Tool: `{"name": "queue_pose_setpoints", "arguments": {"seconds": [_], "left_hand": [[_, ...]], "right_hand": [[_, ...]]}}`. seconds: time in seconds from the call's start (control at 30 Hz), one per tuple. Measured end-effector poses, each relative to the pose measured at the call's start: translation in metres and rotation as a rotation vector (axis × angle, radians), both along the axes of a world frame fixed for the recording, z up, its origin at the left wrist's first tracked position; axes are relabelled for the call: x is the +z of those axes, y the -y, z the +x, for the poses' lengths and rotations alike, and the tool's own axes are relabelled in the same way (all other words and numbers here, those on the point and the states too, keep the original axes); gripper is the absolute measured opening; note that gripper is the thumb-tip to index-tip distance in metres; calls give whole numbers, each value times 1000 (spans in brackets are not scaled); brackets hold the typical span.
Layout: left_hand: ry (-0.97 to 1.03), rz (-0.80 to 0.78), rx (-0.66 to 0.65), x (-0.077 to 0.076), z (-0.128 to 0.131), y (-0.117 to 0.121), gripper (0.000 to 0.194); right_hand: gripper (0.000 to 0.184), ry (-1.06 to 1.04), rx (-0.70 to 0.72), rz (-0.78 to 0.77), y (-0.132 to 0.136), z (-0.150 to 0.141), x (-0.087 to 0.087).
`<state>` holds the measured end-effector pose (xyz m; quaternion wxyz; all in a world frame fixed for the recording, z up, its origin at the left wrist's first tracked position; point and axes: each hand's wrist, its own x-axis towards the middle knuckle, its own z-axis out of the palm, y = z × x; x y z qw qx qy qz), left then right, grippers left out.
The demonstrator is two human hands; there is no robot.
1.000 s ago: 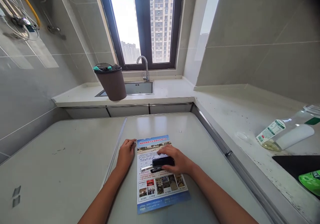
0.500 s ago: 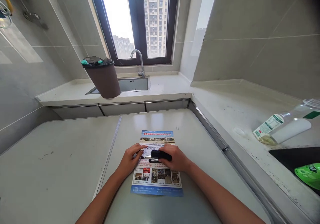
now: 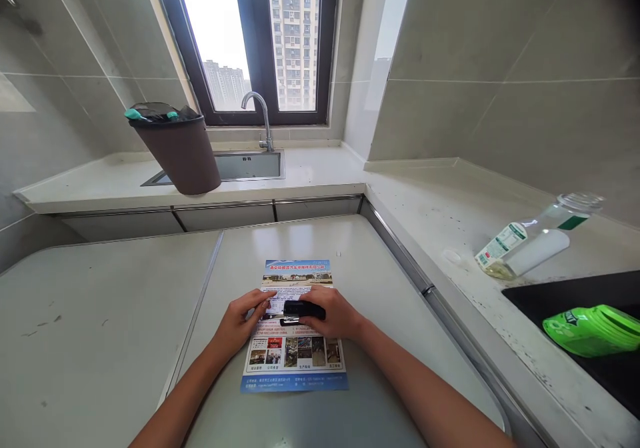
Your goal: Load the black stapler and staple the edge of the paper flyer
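A black stapler (image 3: 303,310) is held in my right hand (image 3: 333,311), with fingers over its top and the thumb along the near side. Its jaw points left, over the middle of a printed flyer (image 3: 295,381) with blue bands, photos and red text. The flyer lies flat, long side pointing away from me. My left hand (image 3: 240,318) grips the flyer's left edge, index finger and thumb bent towards the stapler's front. Between the left fingertips and the stapler is a small gap. Whether a small thing sits under those fingertips is hidden.
A brown bin (image 3: 180,155) stands by the sink (image 3: 250,166) and faucet (image 3: 265,118) at the back. On the right counter (image 3: 415,201) lean a clear bottle (image 3: 540,238) and a green container (image 3: 593,330) in a black recess. The white tabletop (image 3: 100,315) has a seam left of the flyer.
The whole view has shifted left as my head turned right. My right hand keeps hold of the stapler, and a metal strip visible before at its front shows less now. The flyer lies as before.
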<state>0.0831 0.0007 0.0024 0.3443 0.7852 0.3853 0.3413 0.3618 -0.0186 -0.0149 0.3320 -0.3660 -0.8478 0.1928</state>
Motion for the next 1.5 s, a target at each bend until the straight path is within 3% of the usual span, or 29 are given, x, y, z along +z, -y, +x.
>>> {"name": "queue_pose_setpoints", "arguments": {"seconds": [0.27,0.5,1.13,1.5], "left_hand": [[-79,61,27,1,-5,4,28],[-98,107,-93,-4,-6,2,18],[-129,94,-131,-4,-4,0,20],[-154,164,-184,-8,-5,-1,20]], "right_hand": [[32,5,-2,5,0,0,-1],[30,-10,0,0,1,0,1],[28,-10,13,-3,0,0,2],[29,-21,18,-14,2,0,4]]}}
